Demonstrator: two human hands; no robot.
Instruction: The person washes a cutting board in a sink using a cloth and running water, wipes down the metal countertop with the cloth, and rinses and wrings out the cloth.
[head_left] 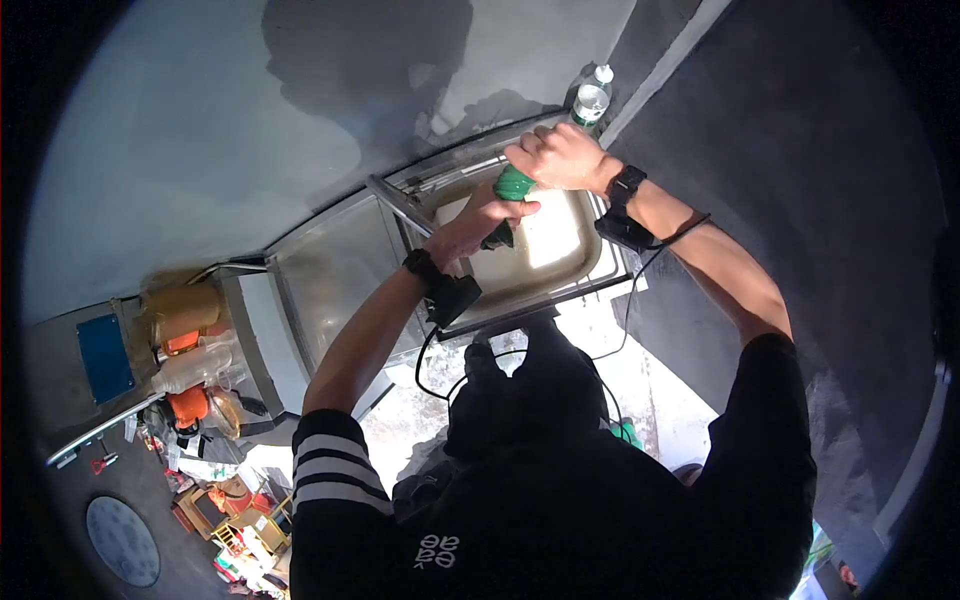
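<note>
Over a sink basin (478, 305), both hands grip a green twisted cloth (514, 184). My left hand (478, 222) is wrapped round its lower part, and a dark end (498, 238) sticks out below the fist. Higher up and to the right, my right hand (562, 156) is closed round the other end, which the fingers mostly hide. The basin holds cloudy, pale liquid (485, 262) with a bright patch of light on it. Each wrist carries a black strapped device with a cable.
A clear bottle with a green label (592, 98) stands at the sink's back right corner. Left of the basin are a grey metal bar (402, 207) and a metal counter (335, 270). Orange items (188, 405) and cluttered boxes (240, 505) lie at lower left.
</note>
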